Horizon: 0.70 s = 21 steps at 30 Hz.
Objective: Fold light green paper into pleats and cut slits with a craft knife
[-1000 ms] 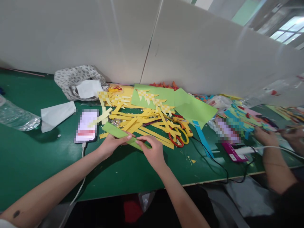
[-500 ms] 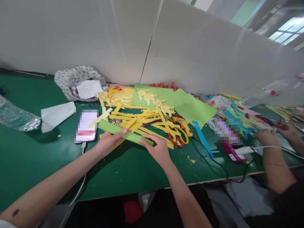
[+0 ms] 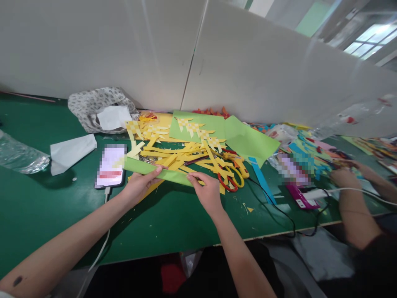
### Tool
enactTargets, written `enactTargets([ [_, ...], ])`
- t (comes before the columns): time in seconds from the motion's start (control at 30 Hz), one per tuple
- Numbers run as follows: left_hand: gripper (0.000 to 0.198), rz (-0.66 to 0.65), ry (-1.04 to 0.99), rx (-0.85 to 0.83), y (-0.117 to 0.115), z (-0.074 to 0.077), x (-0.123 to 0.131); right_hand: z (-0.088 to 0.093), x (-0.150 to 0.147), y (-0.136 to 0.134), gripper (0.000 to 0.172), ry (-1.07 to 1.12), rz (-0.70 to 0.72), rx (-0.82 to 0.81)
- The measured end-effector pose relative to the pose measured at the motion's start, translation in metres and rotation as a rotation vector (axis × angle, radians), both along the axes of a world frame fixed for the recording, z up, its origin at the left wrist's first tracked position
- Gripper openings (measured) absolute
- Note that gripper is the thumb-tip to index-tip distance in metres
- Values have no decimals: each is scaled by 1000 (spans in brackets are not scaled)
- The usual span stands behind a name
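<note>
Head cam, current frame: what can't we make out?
All in the head view:
- Green strip: parts hidden by fingers of the left hand and right hand.
- Phone screen: pixelated, unreadable.
- Patterned bag: contents mostly covered by white paper.
- Clear bottle: cut off by left edge.
- Co-worker's hand: blurred, too small to tell what it holds.

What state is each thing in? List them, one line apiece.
Green strip: held by left hand and right hand
Phone at left: screen lit, cable attached
Scissors: blades covered, open or shut unclear
Yellow strips: loosely heaped
Bottle at left: lying sideways
Patterned cloth: rumpled
</note>
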<state>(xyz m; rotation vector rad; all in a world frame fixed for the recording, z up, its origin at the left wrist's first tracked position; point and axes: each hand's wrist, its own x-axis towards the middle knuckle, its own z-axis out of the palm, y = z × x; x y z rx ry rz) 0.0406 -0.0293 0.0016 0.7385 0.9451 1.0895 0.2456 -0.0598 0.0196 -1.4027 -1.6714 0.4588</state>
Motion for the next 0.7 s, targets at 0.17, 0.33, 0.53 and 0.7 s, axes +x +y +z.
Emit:
enactTargets([
  [0.17,30,7,17,2,0,-1,1,-3,0,0,12,13,10,37],
  [0.33,29,52,-1,-14,1,-3,0,-4,4,2,14,151,-50,-125],
  [0.53,27,58,-30,-16,3,-3,-2,-2,8,3,16,118,-58,-69],
  [0.7,25,11,28,-15,-1,-1,1,0,6,2,13,-43,32,-85],
])
